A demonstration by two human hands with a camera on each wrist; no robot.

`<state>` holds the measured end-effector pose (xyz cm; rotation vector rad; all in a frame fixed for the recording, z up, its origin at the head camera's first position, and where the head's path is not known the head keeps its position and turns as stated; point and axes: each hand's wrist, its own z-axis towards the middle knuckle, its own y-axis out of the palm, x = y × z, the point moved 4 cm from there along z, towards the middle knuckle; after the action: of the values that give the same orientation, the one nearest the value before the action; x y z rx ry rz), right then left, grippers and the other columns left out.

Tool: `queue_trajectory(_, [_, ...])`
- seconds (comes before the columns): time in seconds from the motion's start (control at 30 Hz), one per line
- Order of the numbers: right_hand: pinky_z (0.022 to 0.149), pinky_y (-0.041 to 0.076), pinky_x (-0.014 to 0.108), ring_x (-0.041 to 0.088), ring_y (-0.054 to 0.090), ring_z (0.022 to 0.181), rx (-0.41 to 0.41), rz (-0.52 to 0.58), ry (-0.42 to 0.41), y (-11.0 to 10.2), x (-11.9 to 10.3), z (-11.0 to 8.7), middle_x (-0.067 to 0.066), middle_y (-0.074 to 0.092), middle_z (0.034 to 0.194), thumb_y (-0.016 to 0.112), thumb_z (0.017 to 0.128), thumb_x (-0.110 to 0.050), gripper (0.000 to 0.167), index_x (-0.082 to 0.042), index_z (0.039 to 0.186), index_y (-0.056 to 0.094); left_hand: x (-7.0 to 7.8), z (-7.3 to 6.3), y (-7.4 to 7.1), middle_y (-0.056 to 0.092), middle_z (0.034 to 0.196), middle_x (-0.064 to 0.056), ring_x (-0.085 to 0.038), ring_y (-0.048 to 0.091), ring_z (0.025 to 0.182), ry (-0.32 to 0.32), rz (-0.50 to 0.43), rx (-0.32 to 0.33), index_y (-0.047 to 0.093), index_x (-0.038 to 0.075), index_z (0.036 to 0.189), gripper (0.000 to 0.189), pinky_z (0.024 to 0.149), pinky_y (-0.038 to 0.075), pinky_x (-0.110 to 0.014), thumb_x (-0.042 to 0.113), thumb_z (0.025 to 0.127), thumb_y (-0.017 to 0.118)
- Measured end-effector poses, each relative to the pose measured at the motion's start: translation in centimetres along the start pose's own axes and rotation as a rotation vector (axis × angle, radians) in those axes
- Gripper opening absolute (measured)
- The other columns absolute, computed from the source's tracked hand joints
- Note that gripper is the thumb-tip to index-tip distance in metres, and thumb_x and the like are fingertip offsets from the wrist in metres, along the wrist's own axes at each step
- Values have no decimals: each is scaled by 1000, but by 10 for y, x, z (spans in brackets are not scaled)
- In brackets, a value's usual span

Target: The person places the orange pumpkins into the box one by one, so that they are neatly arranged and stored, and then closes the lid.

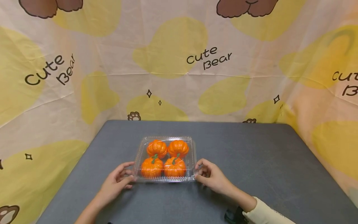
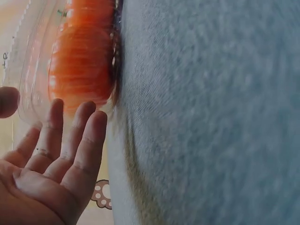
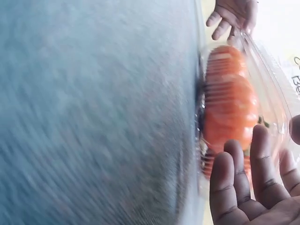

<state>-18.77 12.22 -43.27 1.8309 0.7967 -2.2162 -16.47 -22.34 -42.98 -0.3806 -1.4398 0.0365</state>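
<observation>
A clear plastic clamshell container [image 1: 192, 155] is low over the grey table, its lid down. Inside are several small orange pumpkins [image 1: 151, 168] with green stems, in two rows. My left hand [image 1: 118, 179] holds the container's left side near the front corner, thumb toward the front and fingers along the side. At the opposite front corner, my right hand [image 1: 211, 175] pinches the plastic edge between thumb and forefinger. In the right wrist view, the other fingers [image 3: 222, 183] stand beside the ridged wall. Whether the container's base touches the table is unclear.
The grey table [image 1: 251, 149] extends around the container. Behind and beside it hangs a printed cloth [image 1: 173, 46] with yellow patches and lettering. A dark object [image 1: 233, 216] is partly visible under the right sleeve [image 1: 265, 213] at the front.
</observation>
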Motion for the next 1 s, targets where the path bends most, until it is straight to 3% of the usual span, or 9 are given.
queue_trajectory(0.17, [50, 53, 36, 16, 61, 62, 3, 57, 52, 5, 4, 1, 29, 64, 76, 63, 88, -5, 22, 2, 104, 50, -3, 0, 5, 65, 84, -8, -13, 68, 77, -10, 28, 28, 40, -7, 133, 44, 61, 58, -36, 3, 94, 57])
queue_trajectory(0.4, [50, 53, 33, 16, 60, 61, 52, 104, 141, 7, 5, 2, 27, 65, 75, 62, 86, -2, 21, 2, 102, 49, -7, 4, 10, 63, 79, -8, -16, 68, 75, -141, 8, 64, 40, 2, 132, 41, 64, 58, -35, 2, 93, 52])
queue_trajectory(0.6, [49, 52, 31, 16, 59, 60, 97, 159, 178, 10, 7, 3, 19, 64, 72, 59, 86, -1, 19, 3, 101, 48, -7, 6, 15, 57, 73, 3, -16, 69, 74, -134, -68, 58, 32, -2, 131, 41, 62, 58, -34, -2, 93, 48])
queue_trajectory(0.8, [49, 49, 23, 12, 56, 57, 128, 242, 173, 12, 8, 3, 5, 58, 65, 58, 83, 3, 22, 8, 99, 44, -5, 6, 18, 53, 72, 5, -14, 68, 71, -109, -128, 70, 27, -7, 132, 45, 61, 57, -30, -6, 91, 45])
queue_trajectory(1.0, [54, 49, 21, 8, 55, 57, 120, 300, 143, 15, 9, 2, -3, 56, 62, 57, 81, 7, 26, 12, 100, 41, -7, 6, 20, 54, 69, 4, -13, 66, 67, -195, -143, 162, 33, -3, 132, 47, 60, 55, -27, -9, 88, 47])
